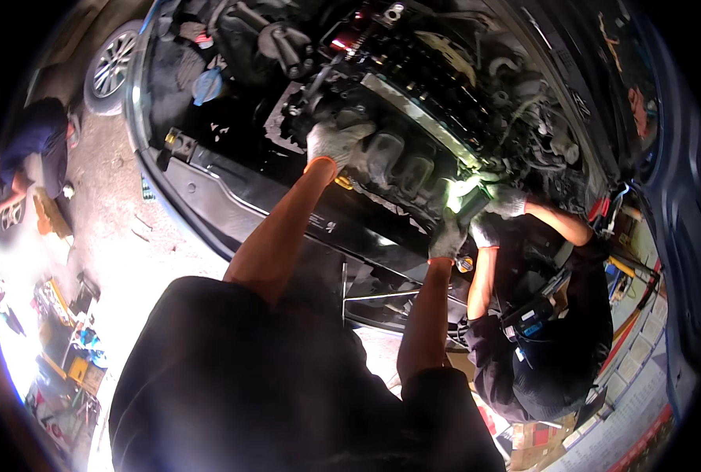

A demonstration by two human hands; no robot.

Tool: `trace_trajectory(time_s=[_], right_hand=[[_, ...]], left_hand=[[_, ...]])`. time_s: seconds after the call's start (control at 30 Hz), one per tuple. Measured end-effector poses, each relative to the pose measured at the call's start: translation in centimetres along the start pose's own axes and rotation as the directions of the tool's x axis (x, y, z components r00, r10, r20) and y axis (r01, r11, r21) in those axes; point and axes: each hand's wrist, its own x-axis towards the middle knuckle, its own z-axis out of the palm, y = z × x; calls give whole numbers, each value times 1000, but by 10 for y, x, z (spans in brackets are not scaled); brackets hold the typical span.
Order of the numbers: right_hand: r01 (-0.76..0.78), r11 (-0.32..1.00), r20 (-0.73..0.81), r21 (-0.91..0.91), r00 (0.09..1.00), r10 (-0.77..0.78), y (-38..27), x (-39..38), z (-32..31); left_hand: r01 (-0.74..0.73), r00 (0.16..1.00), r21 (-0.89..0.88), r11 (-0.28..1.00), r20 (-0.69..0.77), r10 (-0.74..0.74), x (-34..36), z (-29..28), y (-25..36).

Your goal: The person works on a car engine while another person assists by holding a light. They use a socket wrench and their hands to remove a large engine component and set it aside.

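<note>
Gloved hands (336,141) on engine (413,118), open car bay, workshop floor (114,236)

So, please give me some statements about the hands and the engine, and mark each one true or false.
1. Both hands of the person wear grey gloves. True: the left hand and the right hand are gloved.
2. The left hand rests on the engine. True.
3. The car's hood is closed. False: the engine bay is open.
4. The person works alone at the engine. False: a co-worker reaches in from the right with a gloved hand.
5. A wheel shows at the upper left. True.
6. The right hand is raised high above the car. False: it is down at the engine's front edge.
</note>
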Motion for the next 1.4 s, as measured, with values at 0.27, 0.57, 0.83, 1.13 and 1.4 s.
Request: trace_trajectory(time_s=[0.27,0.57,0.83,1.13,1.4], right_hand=[[-84,959,-48,-271,996,74,-30,-8,12],[-92,988,-58,-122,995,85,-23,-9,14],[-34,994,-42,-104,999,29,-40,-19,30],[-71,974,-27,-216,997,67,-36,-7,15],[-183,956,-51,-231,983,176,-41,-13,16]], left_hand=[[21,997,33,999,77,-24,-24,-7,44],[-110,994,194,975,4,111,-38,-10,35],[-85,992,191,978,112,64,-14,-22,33],[-139,982,153,978,151,116,-35,-15,38],[-3,994,201,980,110,-19,-26,-18,47]])
